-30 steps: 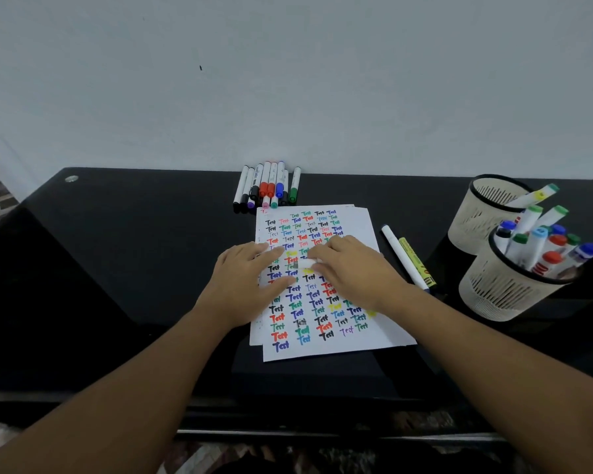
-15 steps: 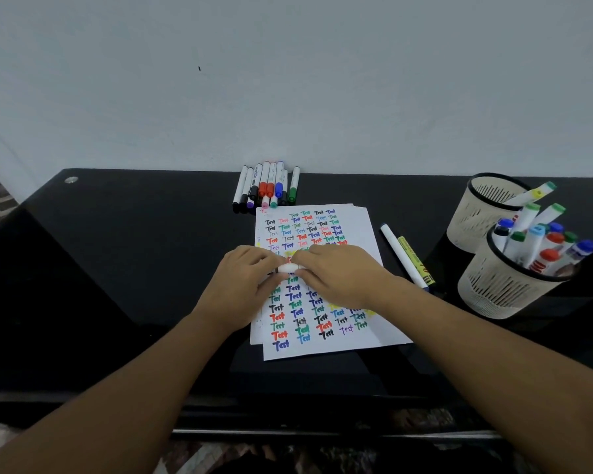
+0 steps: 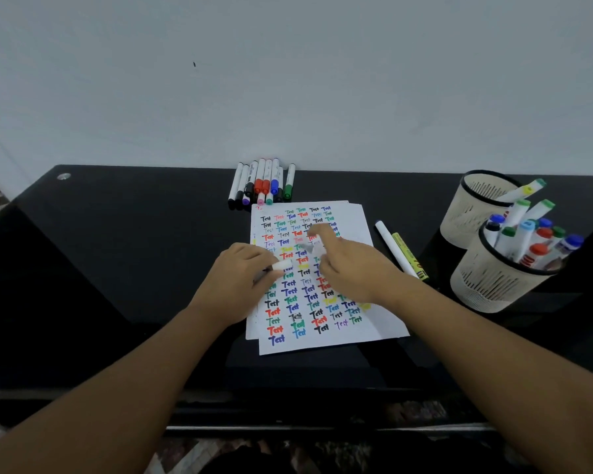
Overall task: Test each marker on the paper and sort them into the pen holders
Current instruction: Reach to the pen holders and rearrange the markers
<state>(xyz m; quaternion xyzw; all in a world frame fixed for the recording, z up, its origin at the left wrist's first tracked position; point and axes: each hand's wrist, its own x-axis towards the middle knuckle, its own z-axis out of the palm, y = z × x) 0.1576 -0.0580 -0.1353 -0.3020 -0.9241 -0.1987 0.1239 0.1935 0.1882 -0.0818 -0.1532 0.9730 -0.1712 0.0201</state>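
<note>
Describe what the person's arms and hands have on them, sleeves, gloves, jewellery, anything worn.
Both forearms are bare as far as the frame shows, with no sleeve in view. The left hand and right hand wear no gloves, and no watch, bracelet or ring is visible.

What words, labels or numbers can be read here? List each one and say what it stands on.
"Test": handwritten again and again in rows, in many ink colours, on the paper.
Print on the yellow marker lying right of the paper: too blurred to read.
Print on the barrels of the markers in a row by the wall: too small to read.
Red print on a marker in the near pen holder: not legible.
</note>
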